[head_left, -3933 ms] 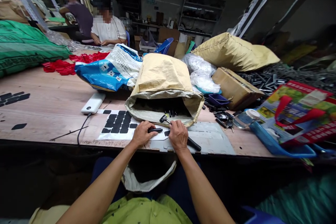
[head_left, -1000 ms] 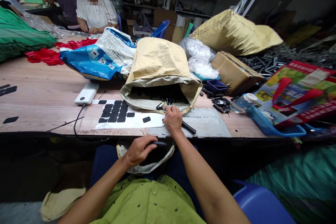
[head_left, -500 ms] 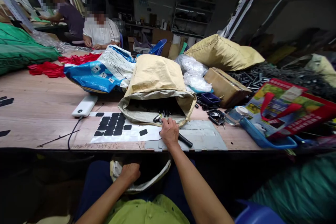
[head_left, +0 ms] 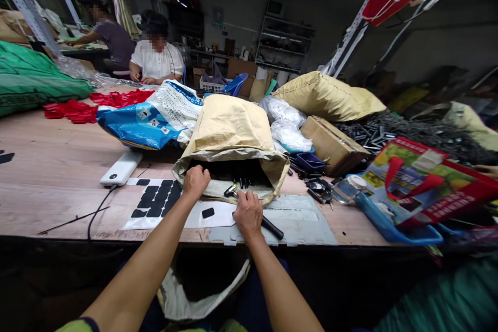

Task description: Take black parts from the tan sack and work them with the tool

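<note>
My right hand [head_left: 249, 213] is closed around a small hammer [head_left: 273, 228], its metal head by the bag's lower lip and its black handle pointing right. A tan sack [head_left: 235, 124] lies on the table with its mouth toward me; small black pieces [head_left: 244, 182] show inside. At the left of that mouth is my left hand [head_left: 195, 182], fingers curled, tips hidden. A white sheet with black rounded patches [head_left: 155, 199] lies below my left forearm; a single patch [head_left: 208, 213] sits nearer the hammer. Below the table edge, another open bag [head_left: 182, 298] rests at my lap.
A white power bank [head_left: 121, 169] with a cable lies left. Behind it are a blue-and-white bag [head_left: 151, 119] and red pieces [head_left: 73, 111]. To the right stand a wooden box [head_left: 332, 140], a jar [head_left: 349, 188] and a colourful bag in a blue tray [head_left: 400, 228]. Two people sit far left.
My left hand has risen from the lap bag to the mouth of the tan sack. My right hand stays on the hammer. The view has tilted slightly upward.
</note>
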Tool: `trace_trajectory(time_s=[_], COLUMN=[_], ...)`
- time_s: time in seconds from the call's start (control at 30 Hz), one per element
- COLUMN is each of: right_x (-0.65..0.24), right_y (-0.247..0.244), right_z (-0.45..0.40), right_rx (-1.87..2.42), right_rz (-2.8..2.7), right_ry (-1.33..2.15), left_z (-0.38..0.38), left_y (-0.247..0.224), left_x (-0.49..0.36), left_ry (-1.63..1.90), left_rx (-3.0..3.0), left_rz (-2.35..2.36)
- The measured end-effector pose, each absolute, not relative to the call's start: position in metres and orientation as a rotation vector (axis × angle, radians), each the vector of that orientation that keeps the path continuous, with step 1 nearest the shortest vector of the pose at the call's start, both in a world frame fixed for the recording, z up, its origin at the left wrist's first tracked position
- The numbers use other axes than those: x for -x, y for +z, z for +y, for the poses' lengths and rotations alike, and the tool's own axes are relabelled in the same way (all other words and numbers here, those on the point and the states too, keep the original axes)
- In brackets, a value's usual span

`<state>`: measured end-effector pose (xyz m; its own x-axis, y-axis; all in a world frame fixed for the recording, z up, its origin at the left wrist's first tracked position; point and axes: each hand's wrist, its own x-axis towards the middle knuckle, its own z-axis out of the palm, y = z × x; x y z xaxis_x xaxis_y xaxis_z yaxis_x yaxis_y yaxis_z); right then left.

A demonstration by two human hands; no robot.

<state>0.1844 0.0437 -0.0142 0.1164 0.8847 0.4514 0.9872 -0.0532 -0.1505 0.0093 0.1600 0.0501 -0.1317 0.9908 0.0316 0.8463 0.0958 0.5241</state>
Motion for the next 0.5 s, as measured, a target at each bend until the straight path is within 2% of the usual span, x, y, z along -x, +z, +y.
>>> trace_trajectory(time_s=[0.17,0.37,0.5], right_x=[-0.185,-0.186,-0.184], right_y=[-0.015,-0.014,-0.013], right_z=[0.044,0.045,0.045], right_rx=[1.988,1.988,1.994], right_rz=[-1.806,-1.804,-1.804], right_ry=[-0.315,-0.302,-0.312], left_z=[0.196,0.19,0.154], left_y=[0.04,0.037,0.031], left_x=[-0.013,-0.01,-0.001], left_ry=[0.51,0.502,0.794], left_rx=[-1.686,-1.719,-2.085], left_rz=[2.159,2.152,1.872])
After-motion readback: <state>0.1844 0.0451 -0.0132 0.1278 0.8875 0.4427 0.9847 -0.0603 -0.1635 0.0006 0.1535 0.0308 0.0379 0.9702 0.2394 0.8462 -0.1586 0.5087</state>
